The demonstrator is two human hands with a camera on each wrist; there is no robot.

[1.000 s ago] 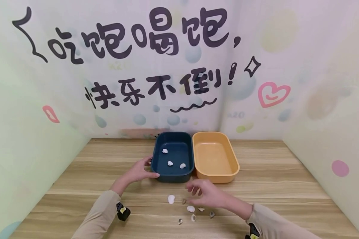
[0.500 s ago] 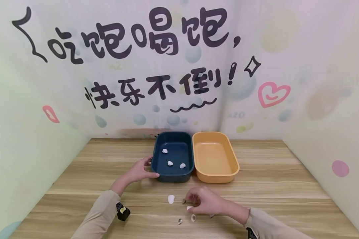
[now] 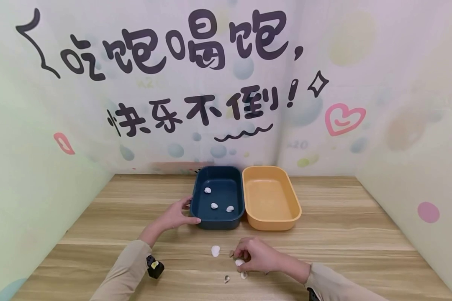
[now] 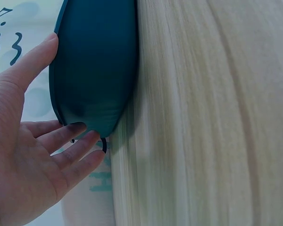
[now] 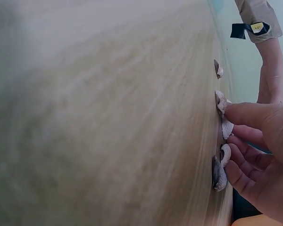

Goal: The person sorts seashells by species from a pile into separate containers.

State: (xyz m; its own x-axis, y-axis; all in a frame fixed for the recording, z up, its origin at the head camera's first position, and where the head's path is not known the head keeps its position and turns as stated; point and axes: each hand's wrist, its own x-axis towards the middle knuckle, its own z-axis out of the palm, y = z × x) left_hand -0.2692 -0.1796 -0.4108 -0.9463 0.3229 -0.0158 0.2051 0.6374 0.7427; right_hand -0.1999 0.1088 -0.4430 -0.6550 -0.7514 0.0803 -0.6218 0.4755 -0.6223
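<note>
In the head view my left hand (image 3: pixel 173 215) rests at the near left corner of a dark blue bin (image 3: pixel 219 225), its thumb along the front rim. The left wrist view shows its fingers extended and spread against the bin's end. Three white seashells lie inside that bin, one of them a shell (image 3: pixel 207 190) toward the back. My right hand (image 3: pixel 263 256) is low over the table, thumb and forefinger pinching a white seashell (image 3: pixel 239 262). Close beside those fingers are a small brown shell (image 3: pixel 231 253) and a pale shell (image 3: pixel 243 275). The right wrist view shows a grey ribbed shell (image 5: pixel 220 175) under the curled fingers.
A yellow bin (image 3: pixel 271 196) stands right against the blue one. Another white shell (image 3: pixel 215 251) lies in front of the blue bin, and a small dark-edged shell (image 3: pixel 227 279) nearer me. A printed cloth wall (image 3: pixel 196 154) rises behind the wooden table (image 3: pixel 135 200).
My right hand has come down and nearer over the shells, its fingers closing on the white seashell. The left hand and both bins have stayed put.
</note>
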